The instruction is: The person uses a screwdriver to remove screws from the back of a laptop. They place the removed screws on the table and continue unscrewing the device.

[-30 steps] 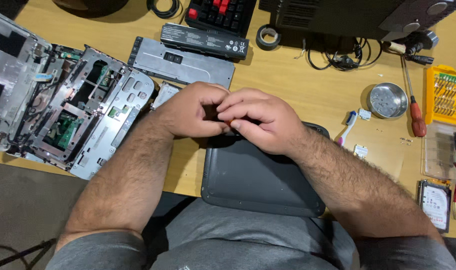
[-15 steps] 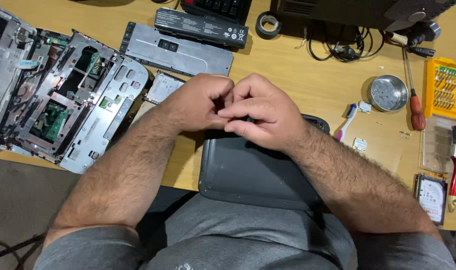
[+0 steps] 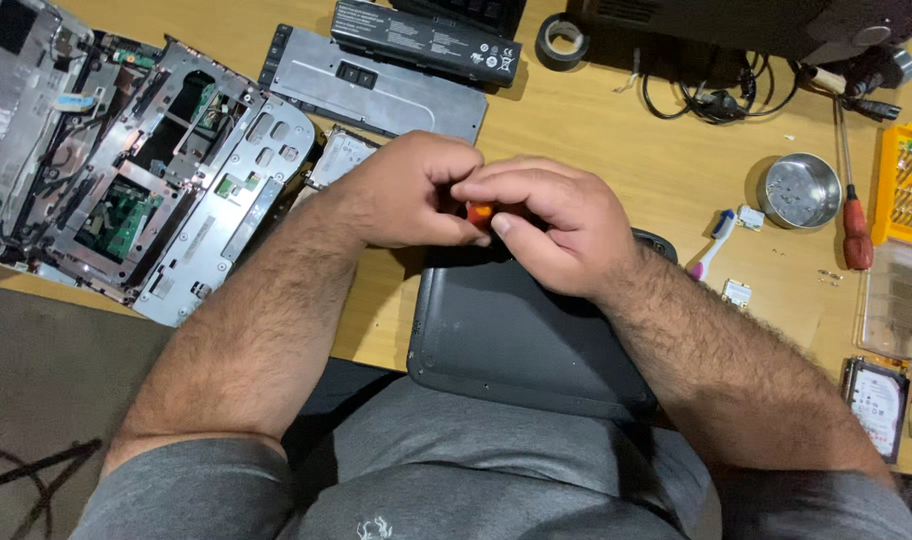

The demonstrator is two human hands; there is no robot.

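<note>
Orange bit (image 3: 479,212) now peeks out between both hands, left hand (image 3: 408,190) and right hand (image 3: 546,225) pinched tight on it over the dark cover (image 3: 521,345) at the counter's (image 3: 616,130) near edge, hidden a second ago.

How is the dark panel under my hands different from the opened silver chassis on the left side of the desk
The dark grey panel is smooth, closed and plain; the silver chassis is stripped open, showing green circuit boards and cut-outs. The panel lies at the desk's near edge under the left hand and right hand; the chassis lies untouched, angled at the left. Both rest flat on the wooden desk.
</note>
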